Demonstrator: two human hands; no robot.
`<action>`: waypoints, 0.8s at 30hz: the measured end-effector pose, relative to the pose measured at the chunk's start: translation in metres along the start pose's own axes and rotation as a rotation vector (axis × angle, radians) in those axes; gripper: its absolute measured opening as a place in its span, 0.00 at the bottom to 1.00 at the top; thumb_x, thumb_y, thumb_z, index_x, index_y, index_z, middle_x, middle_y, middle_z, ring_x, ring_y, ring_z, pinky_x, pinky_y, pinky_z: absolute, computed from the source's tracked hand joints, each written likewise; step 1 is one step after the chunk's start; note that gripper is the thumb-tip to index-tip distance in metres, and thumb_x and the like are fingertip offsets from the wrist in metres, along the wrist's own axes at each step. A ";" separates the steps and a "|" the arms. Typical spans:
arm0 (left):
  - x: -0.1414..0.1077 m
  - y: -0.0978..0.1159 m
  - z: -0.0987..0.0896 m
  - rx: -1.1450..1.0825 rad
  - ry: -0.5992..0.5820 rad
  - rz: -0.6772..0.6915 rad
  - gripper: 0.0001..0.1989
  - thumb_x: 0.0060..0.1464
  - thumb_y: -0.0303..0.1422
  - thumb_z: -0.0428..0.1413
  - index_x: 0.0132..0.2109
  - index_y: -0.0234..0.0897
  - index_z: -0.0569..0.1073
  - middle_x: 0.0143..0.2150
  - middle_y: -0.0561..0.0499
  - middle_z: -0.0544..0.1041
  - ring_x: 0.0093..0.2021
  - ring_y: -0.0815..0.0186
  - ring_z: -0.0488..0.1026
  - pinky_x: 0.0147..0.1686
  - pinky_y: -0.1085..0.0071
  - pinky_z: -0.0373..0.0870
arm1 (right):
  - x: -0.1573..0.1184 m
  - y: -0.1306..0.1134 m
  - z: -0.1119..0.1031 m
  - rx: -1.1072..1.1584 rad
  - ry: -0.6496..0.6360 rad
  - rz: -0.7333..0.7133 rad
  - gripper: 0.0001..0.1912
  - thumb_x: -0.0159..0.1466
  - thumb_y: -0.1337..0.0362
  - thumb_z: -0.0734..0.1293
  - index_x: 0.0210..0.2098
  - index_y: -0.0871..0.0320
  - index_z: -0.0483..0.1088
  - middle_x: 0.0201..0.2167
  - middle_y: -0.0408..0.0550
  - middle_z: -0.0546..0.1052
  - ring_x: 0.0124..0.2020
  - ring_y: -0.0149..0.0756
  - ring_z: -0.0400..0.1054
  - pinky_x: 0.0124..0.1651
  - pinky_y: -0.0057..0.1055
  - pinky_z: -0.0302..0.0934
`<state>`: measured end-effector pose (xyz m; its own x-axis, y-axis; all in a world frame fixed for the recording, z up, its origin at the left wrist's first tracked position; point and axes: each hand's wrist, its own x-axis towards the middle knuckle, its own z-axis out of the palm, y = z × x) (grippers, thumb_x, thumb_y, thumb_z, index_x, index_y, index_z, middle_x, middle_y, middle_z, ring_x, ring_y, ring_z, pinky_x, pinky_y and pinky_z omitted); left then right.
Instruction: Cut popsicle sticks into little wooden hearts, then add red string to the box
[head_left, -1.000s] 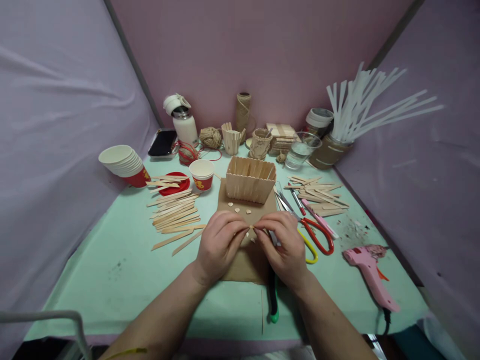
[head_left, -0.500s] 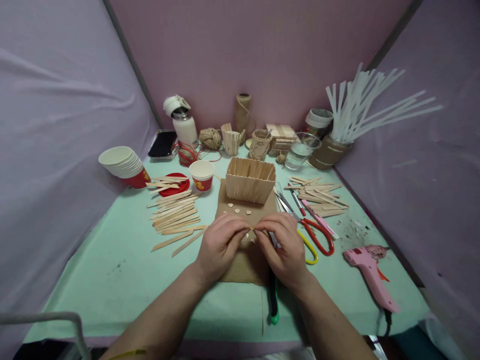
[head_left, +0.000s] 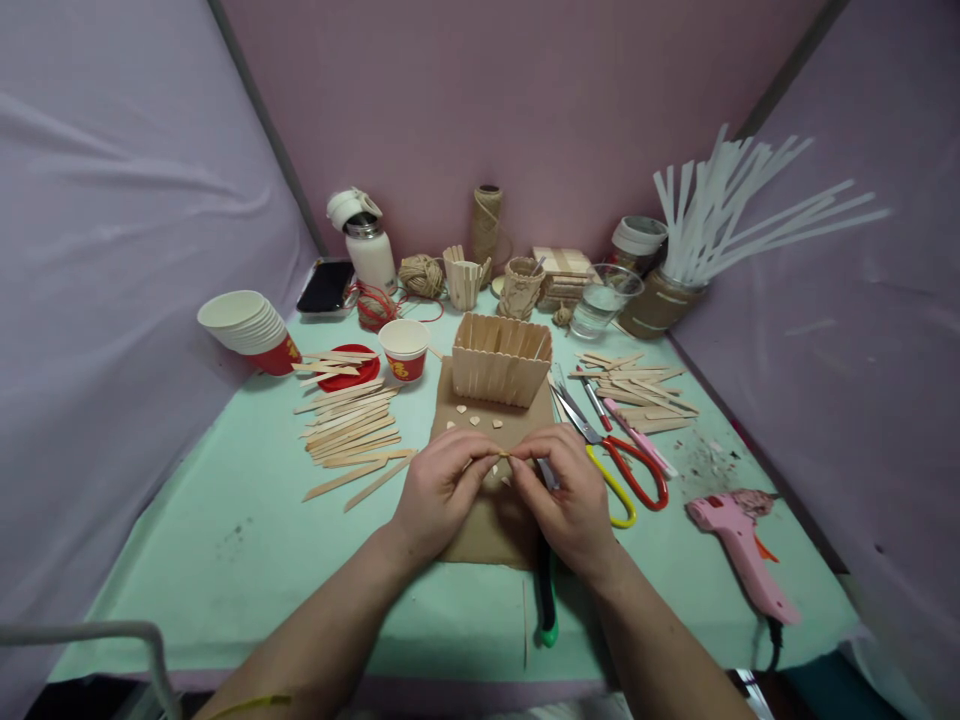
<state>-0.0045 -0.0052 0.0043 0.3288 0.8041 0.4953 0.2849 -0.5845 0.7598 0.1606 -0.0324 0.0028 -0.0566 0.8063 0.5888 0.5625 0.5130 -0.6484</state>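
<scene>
My left hand [head_left: 446, 490] and my right hand [head_left: 564, 495] meet fingertip to fingertip over a brown cardboard sheet [head_left: 487, 535]. Both pinch a tiny pale wooden piece [head_left: 504, 455], mostly hidden by the fingers. Several small cut wooden chips [head_left: 475, 421] lie on the cardboard just beyond them. Behind those stands a box made of craft sticks [head_left: 501, 375]. Under my right hand a tool with a black and green handle [head_left: 549, 600] sticks out; its head is largely covered. Scissors with red and yellow handles [head_left: 634, 470] lie just right of that hand.
Craft sticks [head_left: 352, 430] lie at left, more sticks [head_left: 637, 390] at right. A pink glue gun [head_left: 742, 555] rests at the right edge. Paper cups [head_left: 251, 330], a red-and-white cup [head_left: 406, 350], a glass of water [head_left: 600, 305] and a white bottle [head_left: 370, 260] stand farther back.
Almost nothing differs. Both hands keep their pinch at the same spot, with only a very slight shift of the fingers.
</scene>
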 end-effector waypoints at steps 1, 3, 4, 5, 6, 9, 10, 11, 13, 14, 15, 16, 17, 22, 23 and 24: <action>0.000 0.000 0.000 -0.004 0.002 -0.003 0.07 0.58 0.26 0.52 0.38 0.38 0.75 0.35 0.48 0.79 0.38 0.64 0.73 0.41 0.68 0.69 | 0.000 0.000 0.000 0.007 -0.001 0.003 0.04 0.64 0.70 0.64 0.34 0.55 0.67 0.31 0.45 0.71 0.36 0.37 0.65 0.40 0.37 0.58; 0.000 -0.001 0.000 -0.007 0.004 -0.009 0.07 0.59 0.27 0.53 0.38 0.38 0.75 0.35 0.48 0.79 0.37 0.65 0.74 0.41 0.68 0.69 | -0.001 0.001 0.000 0.017 -0.002 0.005 0.04 0.64 0.70 0.65 0.34 0.55 0.66 0.31 0.45 0.71 0.36 0.37 0.65 0.40 0.37 0.58; 0.000 -0.001 0.000 -0.006 0.003 -0.011 0.07 0.59 0.27 0.53 0.38 0.38 0.75 0.35 0.48 0.79 0.37 0.65 0.74 0.40 0.69 0.69 | -0.001 0.001 0.000 0.021 -0.005 0.009 0.04 0.64 0.70 0.65 0.34 0.56 0.66 0.31 0.45 0.71 0.36 0.37 0.65 0.40 0.37 0.58; 0.000 -0.002 0.000 -0.003 0.001 -0.013 0.07 0.59 0.27 0.53 0.38 0.38 0.75 0.35 0.48 0.79 0.37 0.65 0.74 0.40 0.69 0.69 | -0.001 0.001 0.001 0.026 -0.006 0.013 0.04 0.64 0.70 0.65 0.34 0.56 0.66 0.31 0.45 0.71 0.36 0.37 0.65 0.40 0.37 0.58; 0.000 -0.001 0.000 0.001 -0.002 -0.015 0.07 0.59 0.27 0.53 0.38 0.38 0.75 0.35 0.49 0.79 0.37 0.65 0.74 0.41 0.69 0.69 | -0.001 0.002 0.001 0.032 -0.008 0.018 0.04 0.64 0.70 0.65 0.34 0.56 0.66 0.31 0.45 0.71 0.36 0.36 0.64 0.40 0.36 0.58; 0.000 -0.001 0.000 0.001 0.001 -0.012 0.06 0.59 0.27 0.53 0.37 0.37 0.75 0.34 0.49 0.79 0.37 0.66 0.74 0.40 0.70 0.69 | -0.001 0.002 0.001 0.045 -0.022 0.040 0.04 0.64 0.70 0.65 0.33 0.56 0.66 0.30 0.45 0.71 0.35 0.36 0.64 0.39 0.36 0.57; 0.000 0.000 0.000 -0.001 0.004 -0.011 0.06 0.59 0.27 0.53 0.37 0.37 0.75 0.34 0.49 0.79 0.36 0.66 0.74 0.40 0.70 0.69 | 0.000 0.002 0.001 0.048 -0.025 0.046 0.04 0.64 0.70 0.64 0.33 0.56 0.66 0.30 0.45 0.71 0.35 0.36 0.64 0.39 0.36 0.57; 0.000 0.000 0.000 -0.003 0.004 -0.009 0.06 0.58 0.26 0.53 0.37 0.37 0.75 0.34 0.49 0.79 0.36 0.66 0.74 0.40 0.70 0.70 | 0.000 0.002 0.001 0.053 -0.026 0.053 0.04 0.64 0.70 0.64 0.33 0.56 0.66 0.30 0.45 0.71 0.35 0.36 0.64 0.39 0.36 0.57; 0.000 0.000 0.000 -0.004 0.000 -0.007 0.06 0.58 0.26 0.53 0.37 0.36 0.76 0.34 0.49 0.79 0.36 0.66 0.75 0.40 0.71 0.70 | 0.000 0.001 0.001 0.066 -0.030 0.065 0.05 0.64 0.71 0.64 0.32 0.56 0.66 0.30 0.45 0.70 0.35 0.36 0.64 0.39 0.35 0.58; 0.000 0.000 0.000 -0.003 -0.004 -0.007 0.06 0.58 0.26 0.53 0.37 0.36 0.76 0.34 0.49 0.79 0.36 0.66 0.74 0.40 0.71 0.70 | 0.000 0.001 0.001 0.072 -0.030 0.070 0.05 0.64 0.71 0.64 0.32 0.56 0.66 0.30 0.44 0.70 0.35 0.36 0.64 0.39 0.35 0.58; 0.000 -0.001 0.000 -0.002 -0.007 -0.008 0.06 0.58 0.26 0.53 0.37 0.36 0.76 0.34 0.49 0.79 0.36 0.67 0.74 0.40 0.71 0.70 | 0.000 0.000 0.000 0.076 -0.032 0.075 0.05 0.64 0.71 0.64 0.32 0.56 0.66 0.30 0.44 0.70 0.35 0.36 0.64 0.38 0.35 0.58; 0.000 -0.001 -0.001 -0.002 -0.011 -0.010 0.06 0.58 0.26 0.53 0.37 0.36 0.76 0.34 0.49 0.80 0.36 0.67 0.75 0.40 0.71 0.70 | 0.000 0.000 0.000 0.079 -0.035 0.079 0.05 0.64 0.70 0.64 0.32 0.56 0.66 0.30 0.44 0.70 0.35 0.36 0.64 0.38 0.35 0.58; 0.000 -0.001 -0.001 -0.002 -0.012 -0.013 0.07 0.58 0.26 0.53 0.37 0.36 0.76 0.35 0.49 0.80 0.36 0.67 0.75 0.40 0.71 0.69 | 0.000 0.000 0.000 0.080 -0.038 0.083 0.05 0.64 0.70 0.64 0.32 0.56 0.66 0.30 0.44 0.70 0.35 0.36 0.64 0.38 0.35 0.58; 0.000 -0.002 0.000 -0.012 -0.029 -0.057 0.07 0.58 0.27 0.53 0.37 0.37 0.76 0.35 0.49 0.80 0.37 0.66 0.74 0.41 0.71 0.69 | 0.000 0.000 -0.001 0.080 -0.048 0.103 0.05 0.64 0.70 0.64 0.31 0.56 0.66 0.30 0.44 0.70 0.35 0.36 0.64 0.38 0.34 0.58; 0.000 -0.002 0.000 -0.021 -0.033 -0.086 0.07 0.58 0.28 0.53 0.37 0.37 0.76 0.35 0.49 0.80 0.37 0.66 0.74 0.40 0.71 0.68 | 0.000 -0.001 -0.001 0.081 -0.050 0.114 0.05 0.64 0.70 0.64 0.31 0.56 0.66 0.30 0.44 0.70 0.35 0.36 0.64 0.38 0.34 0.58; 0.000 -0.001 0.001 -0.034 -0.037 -0.127 0.07 0.58 0.28 0.54 0.37 0.37 0.77 0.35 0.50 0.80 0.37 0.67 0.74 0.40 0.72 0.68 | 0.000 -0.001 -0.001 0.086 -0.054 0.131 0.05 0.64 0.69 0.64 0.31 0.56 0.66 0.30 0.44 0.70 0.35 0.36 0.64 0.38 0.33 0.58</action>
<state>-0.0041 -0.0043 0.0036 0.3247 0.8667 0.3788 0.2959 -0.4734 0.8296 0.1610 -0.0328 0.0039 -0.0326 0.8815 0.4711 0.4952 0.4236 -0.7585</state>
